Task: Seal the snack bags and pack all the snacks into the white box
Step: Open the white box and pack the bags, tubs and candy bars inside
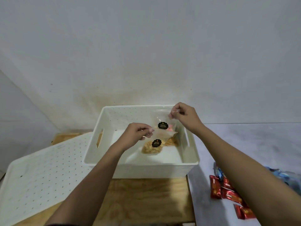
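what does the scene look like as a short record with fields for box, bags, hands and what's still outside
white box: holds a bag of brown snacks
held bag: clear, black label, above the box
left hand: pinches the held bag's lower-left end
right hand: pinches its top edge
outside the box: red packets and blue packets on the right
seal on held bag: cannot tell

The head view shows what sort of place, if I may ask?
Probably a makeshift packing bench: a plywood top, a bare white wall behind, a white box, and wrapped snacks beside it.
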Tool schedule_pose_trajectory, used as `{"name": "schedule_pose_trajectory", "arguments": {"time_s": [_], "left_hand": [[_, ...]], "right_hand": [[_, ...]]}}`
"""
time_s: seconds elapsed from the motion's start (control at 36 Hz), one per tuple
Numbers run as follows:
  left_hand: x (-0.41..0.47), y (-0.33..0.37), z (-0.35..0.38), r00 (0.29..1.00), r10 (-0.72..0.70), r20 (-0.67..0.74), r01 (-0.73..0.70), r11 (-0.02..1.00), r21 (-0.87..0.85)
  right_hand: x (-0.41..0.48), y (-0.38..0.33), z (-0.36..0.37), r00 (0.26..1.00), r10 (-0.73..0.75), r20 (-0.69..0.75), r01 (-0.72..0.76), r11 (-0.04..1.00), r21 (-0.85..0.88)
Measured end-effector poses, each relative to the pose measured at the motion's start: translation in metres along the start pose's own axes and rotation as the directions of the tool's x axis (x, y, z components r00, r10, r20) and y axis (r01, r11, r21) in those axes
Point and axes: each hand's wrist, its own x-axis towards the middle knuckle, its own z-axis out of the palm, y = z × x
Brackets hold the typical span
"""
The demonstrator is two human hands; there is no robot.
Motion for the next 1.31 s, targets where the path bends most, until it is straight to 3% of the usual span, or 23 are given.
{"name": "schedule_pose_trajectory", "arguments": {"time_s": [0.31, 0.47, 0.61, 0.69, 0.83, 1.03, 1.17, 1.31], "left_hand": [[0.030, -0.030, 0.060, 0.992, -0.063, 0.112, 0.062, 0.998, 0.013], [0.045, -0.041, 0.060, 0.999, -0.033, -0.028, 0.036, 0.992, 0.125], [0.049, -0.037, 0.061, 0.998, 0.035, -0.045, -0.026, 0.981, 0.190], [0.048, -0.039, 0.061, 0.997, 0.049, -0.062, -0.038, 0.983, 0.179], [0.048, -0.040, 0.059, 0.996, 0.029, -0.084, -0.014, 0.985, 0.172], [0.040, -0.014, 0.064, 0.982, 0.122, -0.146, -0.086, 0.969, 0.230], [0.043, 0.035, 0.094, 0.953, 0.212, -0.216, -0.158, 0.957, 0.245], [0.048, 0.080, 0.163, 0.938, 0.306, -0.163, -0.265, 0.936, 0.232]], "right_hand": [[0.001, 0.046, -0.021, 0.993, 0.093, 0.079, -0.048, 0.892, -0.449], [0.011, 0.054, -0.017, 0.980, 0.098, 0.175, 0.048, 0.732, -0.679], [0.017, 0.053, -0.014, 0.967, 0.139, 0.215, 0.095, 0.584, -0.806], [0.017, 0.055, -0.013, 0.973, 0.123, 0.196, 0.090, 0.580, -0.810], [0.009, 0.060, -0.013, 0.982, 0.086, 0.168, 0.071, 0.656, -0.751], [-0.013, 0.041, -0.034, 0.996, 0.075, 0.038, -0.052, 0.905, -0.422], [-0.039, 0.029, -0.088, 0.996, 0.075, -0.041, -0.084, 0.941, -0.328], [-0.078, 0.032, -0.172, 0.982, 0.104, -0.158, -0.146, 0.949, -0.281]]}}
